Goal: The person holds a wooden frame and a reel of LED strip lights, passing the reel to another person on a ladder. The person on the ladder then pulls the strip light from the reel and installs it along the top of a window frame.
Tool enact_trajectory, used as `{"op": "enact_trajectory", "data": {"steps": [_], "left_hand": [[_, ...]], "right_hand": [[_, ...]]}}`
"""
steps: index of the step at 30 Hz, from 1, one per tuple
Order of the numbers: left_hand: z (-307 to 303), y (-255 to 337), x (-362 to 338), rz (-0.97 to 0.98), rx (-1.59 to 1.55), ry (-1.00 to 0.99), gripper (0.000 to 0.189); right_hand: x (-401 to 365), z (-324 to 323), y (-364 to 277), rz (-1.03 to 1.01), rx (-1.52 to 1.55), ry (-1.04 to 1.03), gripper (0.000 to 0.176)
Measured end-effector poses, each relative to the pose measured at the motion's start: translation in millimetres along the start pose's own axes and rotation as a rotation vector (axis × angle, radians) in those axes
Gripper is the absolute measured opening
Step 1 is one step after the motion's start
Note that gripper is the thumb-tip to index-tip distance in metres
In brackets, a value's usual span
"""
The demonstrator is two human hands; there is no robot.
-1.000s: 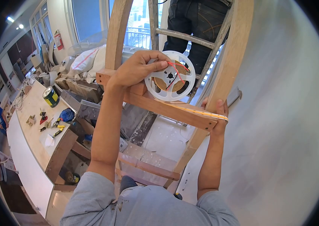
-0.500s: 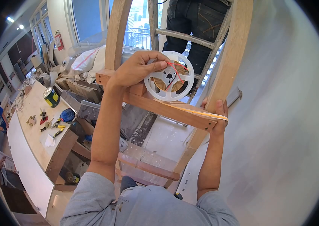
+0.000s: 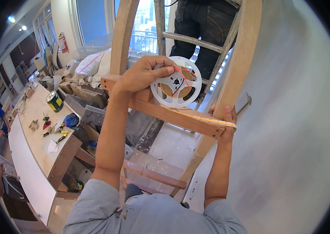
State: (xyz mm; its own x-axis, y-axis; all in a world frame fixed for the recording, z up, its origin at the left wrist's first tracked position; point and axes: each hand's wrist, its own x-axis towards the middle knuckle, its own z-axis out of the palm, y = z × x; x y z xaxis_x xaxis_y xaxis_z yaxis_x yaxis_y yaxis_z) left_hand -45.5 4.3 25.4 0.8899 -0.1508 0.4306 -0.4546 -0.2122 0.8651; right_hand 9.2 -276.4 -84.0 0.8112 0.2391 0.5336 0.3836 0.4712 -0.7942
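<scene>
A white plastic reel [image 3: 176, 102] wound with yellowish strip stands over the wooden crossbar [image 3: 165, 114] of a ladder-like frame. My left hand [image 3: 145, 74] is closed on the reel's upper left rim, thumb and forefinger pinched beside red and black wires [image 3: 184, 74]. From the reel, an LED strip [image 3: 207, 118] runs along the crossbar's top to its right end. There my right hand [image 3: 227, 123] is wrapped round the right upright [image 3: 237, 66] and the bar's end, thumb up, with the looped strip against it. Its other fingers are partly hidden.
Beyond the frame, a person in dark trousers [image 3: 186, 29] stands at a metal ladder [image 3: 192, 39]. A workbench [image 3: 36, 144] with a paint can [image 3: 54, 101] and tools is at left. A pale wall [image 3: 289, 117] fills the right side. Further people are at far left.
The view has shifted slightly, so the scene sits a little lower and further right. Both hands keep their hold, and the reel has barely moved against the crossbar.
</scene>
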Motion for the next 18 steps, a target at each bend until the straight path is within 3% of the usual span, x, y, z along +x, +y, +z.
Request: {"op": "enact_trajectory", "data": {"steps": [18], "left_hand": [[2.0, -0.2, 0.3, 0.009, 0.012, 0.023, 0.02]], "right_hand": [[-0.2, 1.8, -2.9, 0.006, 0.006, -0.007, 0.042]]}}
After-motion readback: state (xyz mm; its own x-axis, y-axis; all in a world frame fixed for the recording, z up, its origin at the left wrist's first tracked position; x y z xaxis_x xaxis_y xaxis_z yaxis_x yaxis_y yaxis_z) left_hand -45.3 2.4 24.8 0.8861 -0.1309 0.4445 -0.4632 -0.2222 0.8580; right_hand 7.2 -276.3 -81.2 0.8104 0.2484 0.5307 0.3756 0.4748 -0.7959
